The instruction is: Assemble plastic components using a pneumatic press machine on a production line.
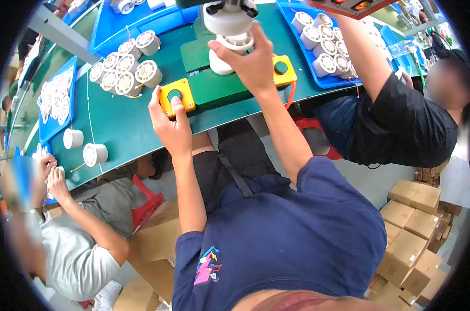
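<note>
My right hand [253, 65] is closed round a white round plastic housing [236, 41], thumb on its left side and fingers on its right. The housing sits directly beneath the white head [227, 22] of a press; whether the two touch I cannot tell. Below it a white round base [220, 65] shows on the green press bed [222, 89]. My left hand [172, 124] grips a yellow push-button box [186, 92], fingers along its left side and thumb by the dark button. A second yellow button box [288, 75] is beside my right wrist.
Several white housings with wires [125, 65] stand left of the press. More fill a blue tray [320, 78] at right, where a co-worker's arm [362, 57] reaches across. Another co-worker's hands [53, 173] work at far left, near a blue tray of white rings [43, 127].
</note>
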The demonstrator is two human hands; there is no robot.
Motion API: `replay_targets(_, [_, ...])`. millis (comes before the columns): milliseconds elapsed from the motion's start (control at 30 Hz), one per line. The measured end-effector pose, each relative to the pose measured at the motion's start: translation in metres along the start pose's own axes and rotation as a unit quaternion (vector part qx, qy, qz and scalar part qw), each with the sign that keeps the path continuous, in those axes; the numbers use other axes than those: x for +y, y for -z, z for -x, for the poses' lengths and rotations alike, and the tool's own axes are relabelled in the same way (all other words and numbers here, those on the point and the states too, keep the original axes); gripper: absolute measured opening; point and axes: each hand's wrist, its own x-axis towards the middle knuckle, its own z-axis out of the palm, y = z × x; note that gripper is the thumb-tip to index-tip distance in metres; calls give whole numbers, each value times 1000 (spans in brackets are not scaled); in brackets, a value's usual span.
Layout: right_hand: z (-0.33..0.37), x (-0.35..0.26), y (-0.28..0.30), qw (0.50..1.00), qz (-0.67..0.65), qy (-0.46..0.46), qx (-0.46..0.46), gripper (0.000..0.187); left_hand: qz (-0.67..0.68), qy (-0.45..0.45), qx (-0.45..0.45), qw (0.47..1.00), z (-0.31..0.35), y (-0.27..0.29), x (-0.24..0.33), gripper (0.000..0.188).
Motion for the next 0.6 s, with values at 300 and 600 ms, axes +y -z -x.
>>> replay_targets(300, [42, -37, 99, 975, 155, -100, 126, 34, -9, 30, -74, 997, 35, 57, -4, 46])
replay_targets(600, [70, 48, 174, 915, 324, -140, 199, 43, -13, 186, 219, 958, 63, 144, -72, 37])
